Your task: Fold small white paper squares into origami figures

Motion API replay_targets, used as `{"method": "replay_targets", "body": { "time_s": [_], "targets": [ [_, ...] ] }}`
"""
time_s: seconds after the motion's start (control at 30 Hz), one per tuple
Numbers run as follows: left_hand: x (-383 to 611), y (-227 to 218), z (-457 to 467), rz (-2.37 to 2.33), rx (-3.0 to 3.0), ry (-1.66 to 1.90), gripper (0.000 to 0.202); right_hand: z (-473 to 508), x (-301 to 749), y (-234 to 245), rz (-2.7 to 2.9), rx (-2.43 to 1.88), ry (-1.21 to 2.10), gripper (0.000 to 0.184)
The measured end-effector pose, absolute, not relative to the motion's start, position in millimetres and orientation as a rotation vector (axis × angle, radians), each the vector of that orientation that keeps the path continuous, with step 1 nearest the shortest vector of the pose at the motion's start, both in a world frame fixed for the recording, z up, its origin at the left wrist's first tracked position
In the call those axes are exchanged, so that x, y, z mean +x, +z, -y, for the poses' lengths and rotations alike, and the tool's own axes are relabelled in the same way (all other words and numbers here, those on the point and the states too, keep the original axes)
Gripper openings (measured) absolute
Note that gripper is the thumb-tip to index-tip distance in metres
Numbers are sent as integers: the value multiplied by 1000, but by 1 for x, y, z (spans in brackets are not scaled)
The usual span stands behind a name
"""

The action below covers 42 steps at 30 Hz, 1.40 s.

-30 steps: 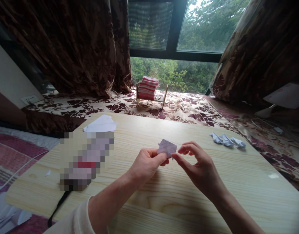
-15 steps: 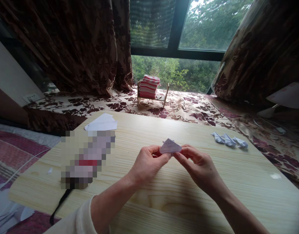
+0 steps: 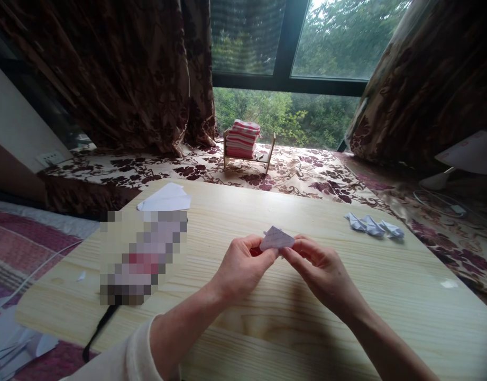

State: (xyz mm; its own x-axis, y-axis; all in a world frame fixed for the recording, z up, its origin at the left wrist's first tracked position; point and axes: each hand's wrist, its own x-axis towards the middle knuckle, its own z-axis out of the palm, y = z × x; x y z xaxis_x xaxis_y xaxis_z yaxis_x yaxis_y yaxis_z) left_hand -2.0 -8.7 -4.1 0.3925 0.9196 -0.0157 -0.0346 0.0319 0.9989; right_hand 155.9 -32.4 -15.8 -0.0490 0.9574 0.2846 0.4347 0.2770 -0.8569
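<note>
Head view: worktop [image 3: 235, 328], pale wood grain, rounded corners. Centre, above it: small folded paper [image 3: 277, 238], faintly lined. Left hand [image 3: 241, 267], grip pinched on its left part; right hand [image 3: 320, 267], grip pinched on its right corner. Far right: three crumpled-looking paper folds [image 3: 373, 226], in a row. Far left: white paper sheets [image 3: 166, 198]; nearer, one pixelated item [image 3: 144, 259], contents obscured, black strap [image 3: 102, 325]. Beyond: floral-covered ledge [image 3: 299, 182], small stand [image 3: 270, 153] bearing striped cloths [image 3: 242, 140]; window [image 3: 247, 47], dark curtains [image 3: 144, 69] either side; right, lamp [image 3: 471, 153].
</note>
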Motion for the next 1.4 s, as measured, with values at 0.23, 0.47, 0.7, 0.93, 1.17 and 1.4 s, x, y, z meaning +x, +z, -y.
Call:
{"method": "replay_targets", "body": {
  "time_s": [0.23,0.47,0.7,0.93,1.17,1.4],
  "targets": [
    [-2,-4,12,-889,1397,881,19,37,147,-16,1646,-1329,819,27],
    [-1,-6,11,-951,1377,900,17,35,143,-21,1595,-1324,855,22],
    [-4,-8,6,-974,1382,897,21,31,152,-27,1533,-1292,888,22],
    [-5,-10,9,-921,1345,878,21,32,152,-28,1567,-1283,846,25],
    [-4,-9,8,-951,1414,831,20,33,150,-25,1608,-1363,883,26],
    [-11,-2,0,-1178,1436,991,30,33,154,-20,1553,-1445,920,33]
  ]
}}
